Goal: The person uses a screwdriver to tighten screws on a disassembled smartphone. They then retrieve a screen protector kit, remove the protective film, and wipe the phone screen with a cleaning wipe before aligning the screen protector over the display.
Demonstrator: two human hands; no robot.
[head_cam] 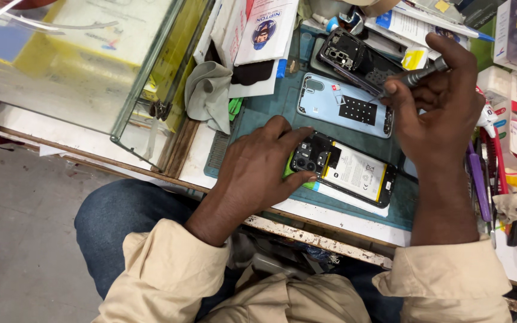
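Head view: left hand pressing flat on open phone on green mat, right hand pinching screwdriver above; mid-repair, likely needing tip down on a tiny screw.

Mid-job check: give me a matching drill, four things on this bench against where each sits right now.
1. opened phone
2. screwdriver
3. light blue back cover
4. grey cloth

a. in the right hand
b. beside the glass case
c. under the left hand
d. on the mat, beyond the opened phone

Pairs: 1-c, 2-a, 3-d, 4-b
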